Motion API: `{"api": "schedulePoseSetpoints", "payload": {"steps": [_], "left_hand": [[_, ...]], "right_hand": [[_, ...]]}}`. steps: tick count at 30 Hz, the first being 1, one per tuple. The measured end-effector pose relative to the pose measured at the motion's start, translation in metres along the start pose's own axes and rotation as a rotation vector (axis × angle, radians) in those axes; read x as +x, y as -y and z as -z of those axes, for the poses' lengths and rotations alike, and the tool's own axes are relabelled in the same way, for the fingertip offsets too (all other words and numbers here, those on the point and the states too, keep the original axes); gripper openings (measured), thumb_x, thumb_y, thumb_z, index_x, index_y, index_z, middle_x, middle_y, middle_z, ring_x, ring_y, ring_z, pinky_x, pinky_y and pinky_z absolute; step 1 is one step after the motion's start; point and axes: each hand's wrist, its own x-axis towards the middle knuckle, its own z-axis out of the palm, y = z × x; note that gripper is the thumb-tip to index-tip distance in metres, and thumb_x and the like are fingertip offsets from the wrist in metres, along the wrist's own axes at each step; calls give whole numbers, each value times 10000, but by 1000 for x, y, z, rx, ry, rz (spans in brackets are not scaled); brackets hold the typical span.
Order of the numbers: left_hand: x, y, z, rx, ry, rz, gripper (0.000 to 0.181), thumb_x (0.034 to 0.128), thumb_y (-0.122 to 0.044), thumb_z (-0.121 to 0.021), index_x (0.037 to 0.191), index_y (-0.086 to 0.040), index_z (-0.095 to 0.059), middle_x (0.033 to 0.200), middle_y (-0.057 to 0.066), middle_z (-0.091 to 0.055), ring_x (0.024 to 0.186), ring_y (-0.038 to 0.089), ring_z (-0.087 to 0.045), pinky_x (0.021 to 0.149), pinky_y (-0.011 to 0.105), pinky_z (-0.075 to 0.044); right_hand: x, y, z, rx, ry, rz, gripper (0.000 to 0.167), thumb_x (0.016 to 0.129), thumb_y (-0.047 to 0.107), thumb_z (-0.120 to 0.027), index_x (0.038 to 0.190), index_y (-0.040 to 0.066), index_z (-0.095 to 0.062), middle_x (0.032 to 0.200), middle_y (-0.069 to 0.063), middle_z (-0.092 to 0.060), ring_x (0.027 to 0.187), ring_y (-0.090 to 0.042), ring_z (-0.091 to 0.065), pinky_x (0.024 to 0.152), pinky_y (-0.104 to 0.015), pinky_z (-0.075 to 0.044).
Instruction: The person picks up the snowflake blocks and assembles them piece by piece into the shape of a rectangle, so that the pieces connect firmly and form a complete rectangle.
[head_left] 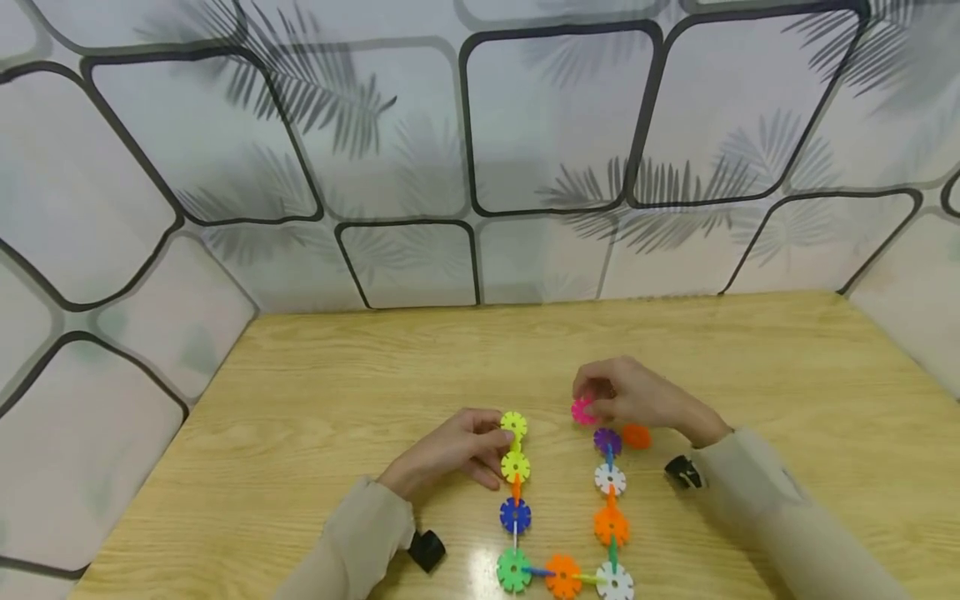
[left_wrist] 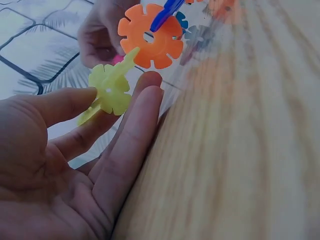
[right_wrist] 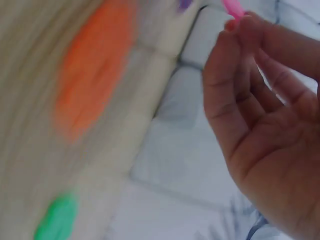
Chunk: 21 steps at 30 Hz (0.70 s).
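Observation:
Notched plastic discs joined edge to edge form a U-shaped chain on the table. My left hand (head_left: 461, 450) is at the top of the left leg, pinching a yellow disc (left_wrist: 109, 91) between thumb and finger; more yellow discs (head_left: 515, 467) adjoin it. Below them come a blue disc (head_left: 515, 515) and a green disc (head_left: 513, 570). My right hand (head_left: 633, 393) pinches a pink disc (head_left: 582, 411) by its fingertips. Just below that disc, the purple disc (head_left: 607, 442) tops the right leg; whether the two touch I cannot tell.
A loose orange disc (head_left: 637, 436) lies right of the purple one, under the right wrist. In the right wrist view a blurred green piece (right_wrist: 57, 217) also shows. The wooden table (head_left: 337, 375) meets a patterned wall (head_left: 555, 125) at its far edge.

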Motion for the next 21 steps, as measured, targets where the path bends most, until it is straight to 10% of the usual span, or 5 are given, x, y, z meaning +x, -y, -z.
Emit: {"api": "schedulePoseSetpoints", "payload": {"steps": [11,21], "left_hand": [[-5,-5,2,67,19,-33,177,1083,-154,-480,1155,2,-519,974,128,-631,725,177,-660,649,331,-599],[-8,-5,-5,173,-87,-161,182,1062,-104,-530,928,10,-575,710,46,-578,601,126,-539,565,239,-474]], "right_hand": [[16,29,-34,-29,-25,18,218,898,-146,-634,803,51,-635,720,-18,-667,585,-76,-572,536,-247,-496],[14,36,-50,-85,-116,73,293,864,-161,-661,735,91,-589,707,10,-647,628,-44,-547,572,-239,-480]]}}
